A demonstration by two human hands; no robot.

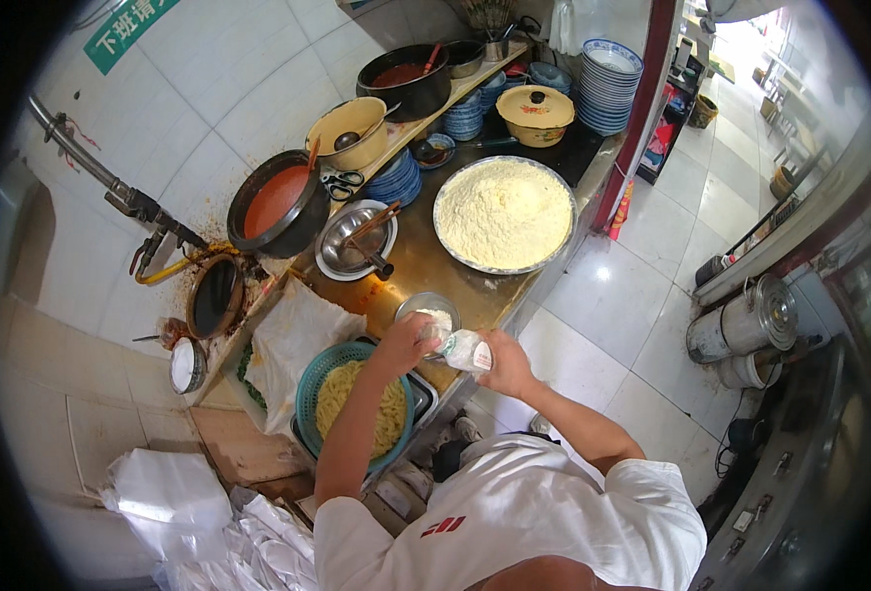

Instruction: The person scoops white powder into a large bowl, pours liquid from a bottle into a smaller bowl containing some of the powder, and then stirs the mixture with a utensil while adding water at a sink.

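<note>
"What's left of centre?"
"Teal colander (307, 379), then the left hand (403, 345) beside the metal bowl (447, 305); whether it grips anything, I can't tell."
"And just below frame centre?"
"The clear packet (467, 352), gripped by the right hand (506, 366)."

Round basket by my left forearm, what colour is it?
The basket is teal; the head view shows it.

Clear container (467, 351), aslant, near metal bowl (423, 300)

Bare counter (415, 239) runs between steel bowl (340, 232) and powder basin (499, 271); a small bowl (417, 302) obstructs its near end.
</note>
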